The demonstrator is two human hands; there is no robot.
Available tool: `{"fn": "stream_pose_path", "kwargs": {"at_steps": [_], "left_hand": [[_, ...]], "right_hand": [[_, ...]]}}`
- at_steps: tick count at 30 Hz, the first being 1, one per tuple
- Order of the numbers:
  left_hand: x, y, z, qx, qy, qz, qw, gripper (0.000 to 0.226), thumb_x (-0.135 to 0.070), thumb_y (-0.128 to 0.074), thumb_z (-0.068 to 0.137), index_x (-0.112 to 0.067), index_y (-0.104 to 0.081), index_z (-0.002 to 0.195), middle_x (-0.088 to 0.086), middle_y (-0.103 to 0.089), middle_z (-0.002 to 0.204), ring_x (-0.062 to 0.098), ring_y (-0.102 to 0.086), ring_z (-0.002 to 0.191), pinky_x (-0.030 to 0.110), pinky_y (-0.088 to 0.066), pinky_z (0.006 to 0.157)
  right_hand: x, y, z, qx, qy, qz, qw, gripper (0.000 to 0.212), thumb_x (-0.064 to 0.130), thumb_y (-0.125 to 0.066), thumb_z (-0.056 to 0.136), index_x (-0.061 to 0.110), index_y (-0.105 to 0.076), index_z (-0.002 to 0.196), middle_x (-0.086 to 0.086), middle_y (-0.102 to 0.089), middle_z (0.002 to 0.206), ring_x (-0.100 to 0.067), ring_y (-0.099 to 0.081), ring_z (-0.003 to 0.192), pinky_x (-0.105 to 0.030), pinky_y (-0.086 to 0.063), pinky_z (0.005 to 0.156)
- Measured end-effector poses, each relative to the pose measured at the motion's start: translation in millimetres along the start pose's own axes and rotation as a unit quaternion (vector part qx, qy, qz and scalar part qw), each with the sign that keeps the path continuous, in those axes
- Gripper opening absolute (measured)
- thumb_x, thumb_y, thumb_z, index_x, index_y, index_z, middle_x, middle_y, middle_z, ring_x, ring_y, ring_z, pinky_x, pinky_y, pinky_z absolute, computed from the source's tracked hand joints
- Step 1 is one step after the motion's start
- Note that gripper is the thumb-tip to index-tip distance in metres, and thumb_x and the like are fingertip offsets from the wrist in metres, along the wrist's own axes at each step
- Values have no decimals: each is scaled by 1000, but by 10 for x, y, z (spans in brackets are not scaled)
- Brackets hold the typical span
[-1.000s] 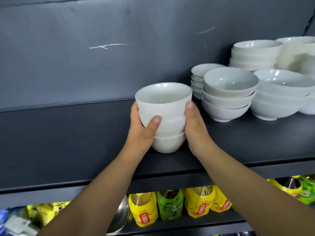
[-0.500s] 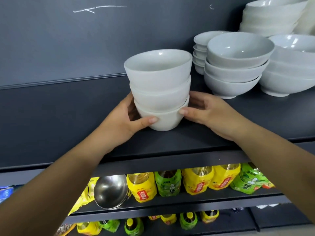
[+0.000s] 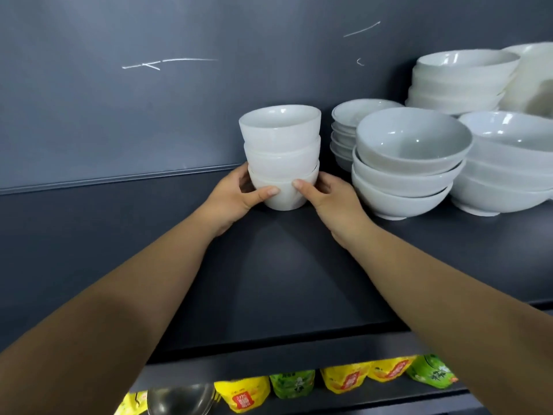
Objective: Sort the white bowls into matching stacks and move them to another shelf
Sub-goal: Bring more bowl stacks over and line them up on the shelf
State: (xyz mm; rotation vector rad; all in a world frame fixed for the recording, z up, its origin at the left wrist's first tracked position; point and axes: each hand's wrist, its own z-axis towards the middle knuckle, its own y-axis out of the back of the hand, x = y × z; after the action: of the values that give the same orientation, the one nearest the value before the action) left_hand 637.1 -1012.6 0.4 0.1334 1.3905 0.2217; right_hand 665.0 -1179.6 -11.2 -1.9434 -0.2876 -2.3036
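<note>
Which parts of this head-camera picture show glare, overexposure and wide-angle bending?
Head view: bright glints sit inside the wide bowls; the far-right stack is washed out, its edges soft; the shelf's back rail slants and the forearms stretch; a soft shadow fans out beneath the held stack.

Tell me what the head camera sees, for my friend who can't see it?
Two bare hands, left hand and right hand, grip a stack of three small white ceramic bowls on a dark grey shelf. Wider white bowl stacks stand to its right.
</note>
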Motion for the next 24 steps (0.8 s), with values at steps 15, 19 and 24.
{"fn": "stream_pose_path", "kwargs": {"at_steps": [15, 19, 24], "left_hand": [[201, -54, 715, -5, -24, -6, 1000, 54, -11, -69, 79, -15, -47, 129, -5, -59, 121, 0, -55, 108, 12, -46, 84], [256, -38, 768, -4, -24, -13, 1000, 61, -19, -75, 74, -18, -48, 128, -5, -59, 125, 3, -55, 112, 16, -46, 91], [241, -69, 744, -21, -26, 9, 999, 70, -34, -76, 66, -20, -48, 129, -7, -58, 125, 3, -55, 112, 18, -46, 93]], "right_hand": [[-61, -116, 524, -92, -26, 52, 994, 28, 22, -61, 86, 15, -59, 113, 3, -62, 110, -11, -57, 103, -23, -42, 89], [-77, -114, 555, -92, -20, 58, 994, 28, 22, -62, 86, 15, -59, 113, 3, -63, 109, -9, -57, 101, -21, -42, 87], [-61, -105, 545, -86, -17, 48, 995, 26, 23, -61, 87, 16, -58, 112, 6, -61, 108, -2, -55, 95, -14, -41, 81]]}}
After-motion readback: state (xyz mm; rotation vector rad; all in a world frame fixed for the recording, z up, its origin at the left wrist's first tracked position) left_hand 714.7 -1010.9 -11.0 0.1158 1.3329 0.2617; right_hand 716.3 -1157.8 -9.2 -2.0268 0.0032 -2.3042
